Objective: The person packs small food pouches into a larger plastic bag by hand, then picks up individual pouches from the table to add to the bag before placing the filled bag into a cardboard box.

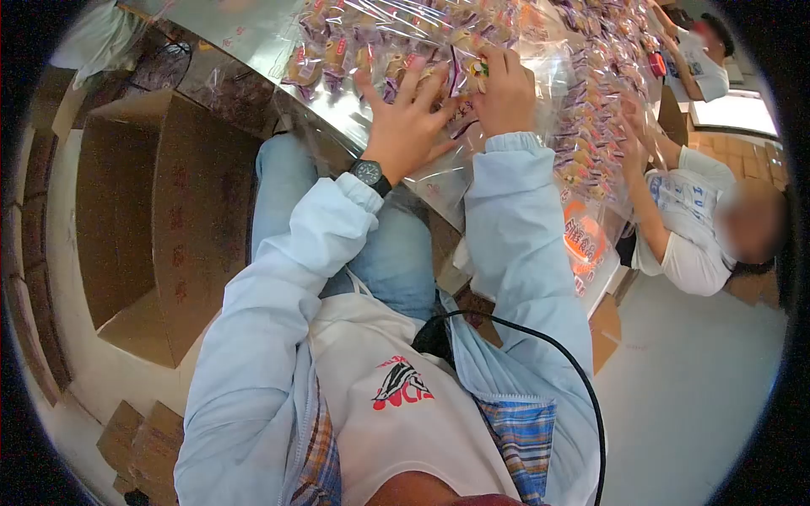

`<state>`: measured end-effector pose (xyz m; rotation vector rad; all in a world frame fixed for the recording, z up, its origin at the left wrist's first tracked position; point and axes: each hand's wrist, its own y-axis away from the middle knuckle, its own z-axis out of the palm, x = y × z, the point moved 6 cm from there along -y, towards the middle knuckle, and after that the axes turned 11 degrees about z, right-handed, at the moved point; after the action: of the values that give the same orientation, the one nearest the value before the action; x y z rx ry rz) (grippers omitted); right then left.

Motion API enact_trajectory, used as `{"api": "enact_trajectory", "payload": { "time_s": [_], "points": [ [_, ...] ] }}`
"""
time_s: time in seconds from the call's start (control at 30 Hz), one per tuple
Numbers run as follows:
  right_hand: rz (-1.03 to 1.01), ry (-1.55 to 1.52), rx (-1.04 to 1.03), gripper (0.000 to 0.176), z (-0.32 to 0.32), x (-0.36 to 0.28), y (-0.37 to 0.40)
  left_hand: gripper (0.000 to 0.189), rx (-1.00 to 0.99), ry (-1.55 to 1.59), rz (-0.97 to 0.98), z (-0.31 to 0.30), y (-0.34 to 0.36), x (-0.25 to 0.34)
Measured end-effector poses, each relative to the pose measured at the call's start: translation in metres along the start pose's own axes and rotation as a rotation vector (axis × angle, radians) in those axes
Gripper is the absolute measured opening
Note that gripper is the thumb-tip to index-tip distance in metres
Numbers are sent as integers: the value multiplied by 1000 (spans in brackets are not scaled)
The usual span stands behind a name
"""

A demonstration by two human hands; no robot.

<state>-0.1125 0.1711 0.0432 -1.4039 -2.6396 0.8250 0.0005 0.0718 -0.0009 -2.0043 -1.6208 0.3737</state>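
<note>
My left hand [405, 122], with a black watch [369, 174] on its wrist, lies spread over small wrapped packets inside a large clear plastic bag [434, 181]. Close to its right, my right hand [504, 94] has its fingers bent down around the edge of a wrapped packet [477, 69] with a purple-trimmed wrapper. More packets [363, 59] lie in rows beyond both hands, under clear film. The palm side of my right hand and its fingertips are partly hidden.
An open cardboard box [173, 228] stands left of my knees. Rows of wrapped packets [591, 110] cover the table's right part. A co-worker [688, 207] reaches in from the right; another person [696, 63] is farther back. Flattened cardboard [152, 443] lies at lower left.
</note>
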Motion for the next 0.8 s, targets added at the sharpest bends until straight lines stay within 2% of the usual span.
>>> {"api": "enact_trajectory", "payload": {
  "time_s": [0.1, 0.2, 0.3, 0.37, 0.53, 0.63, 0.7, 0.77, 0.8],
  "points": [
    [-115, -137, 119, 56, -15, -5, 3, 61, -44, -34, 47, 2, -5, 0],
    [-124, -183, 219, 54, -36, -3, 7, 49, 41, -13, 103, 0, -8, 1],
    [-79, -326, 175, 48, -48, 1, 6, 34, 94, -20, 198, 2, -6, 2],
    [-87, -402, 226, 48, -49, 8, 4, 29, 121, -38, 232, 4, -6, 6],
    [-85, -514, 258, 44, -62, 17, 0, 29, 178, -116, 290, -2, 0, 7],
    [-60, -532, 326, 42, -67, 24, 1, 40, 283, 21, 344, -10, 2, 4],
    [-8, -533, 375, 42, -68, 31, 0, 40, 237, -4, 293, -7, 0, 2],
    [104, -737, 311, 43, -69, 30, 12, 38, 216, -42, 219, -8, -3, 2],
    [160, -899, 162, 43, -72, 19, 23, 35, 221, -68, 166, -10, -8, 4]
  ]
}}
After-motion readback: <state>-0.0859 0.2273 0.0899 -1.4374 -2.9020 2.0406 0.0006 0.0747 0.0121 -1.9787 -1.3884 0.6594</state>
